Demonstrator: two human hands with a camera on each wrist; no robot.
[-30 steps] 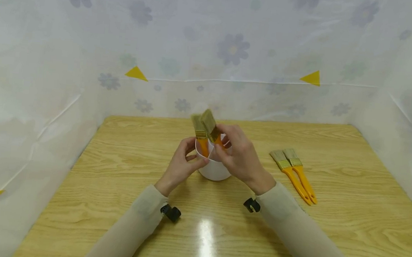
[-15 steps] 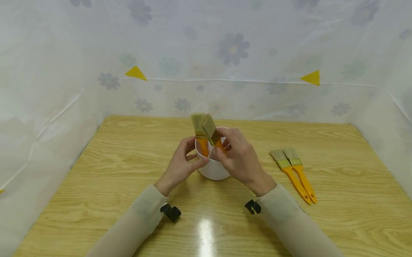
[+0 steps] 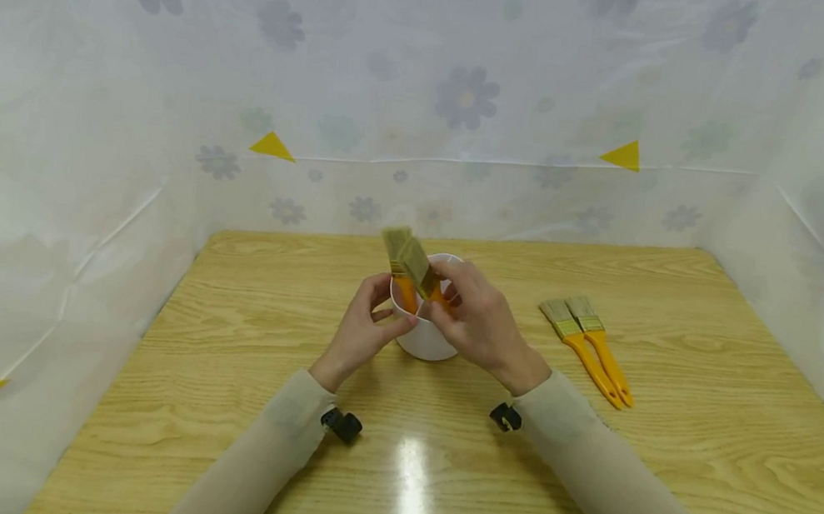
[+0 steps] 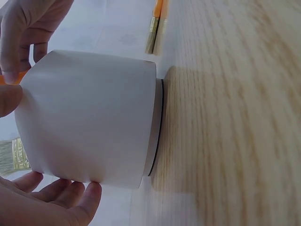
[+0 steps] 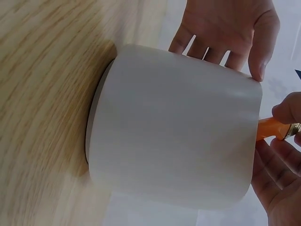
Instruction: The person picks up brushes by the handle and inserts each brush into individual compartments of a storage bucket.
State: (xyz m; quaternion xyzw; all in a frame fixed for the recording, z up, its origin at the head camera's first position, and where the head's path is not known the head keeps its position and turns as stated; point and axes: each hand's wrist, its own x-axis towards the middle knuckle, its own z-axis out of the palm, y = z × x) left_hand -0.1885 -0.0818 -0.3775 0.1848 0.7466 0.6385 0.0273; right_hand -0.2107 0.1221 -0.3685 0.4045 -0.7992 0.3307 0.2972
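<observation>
A white cup (image 3: 427, 343) stands upright on the table, seen from the side as a white wall (image 4: 89, 117) in the left wrist view. My left hand (image 3: 362, 331) grips its left side, fingers along the wall and thumb at the rim. One brush (image 3: 395, 247) with an orange handle leans inside the cup, bristles up. My right hand (image 3: 485, 315) pinches a second brush (image 3: 418, 266) near its metal band above the rim. The right wrist view shows its orange handle (image 5: 270, 128) entering the cup; the handle's lower end is hidden.
Two more brushes with orange handles (image 3: 607, 365) lie side by side on the wooden table (image 3: 264, 300), right of my right hand. Translucent sheeting (image 3: 403, 55) with flower prints and yellow triangles (image 3: 624, 155) rises behind the table and on both sides.
My right hand has moved slightly down with its brush, whose bristles now sit lower and overlap the other brush's more. My left hand and the cup have stayed in place.
</observation>
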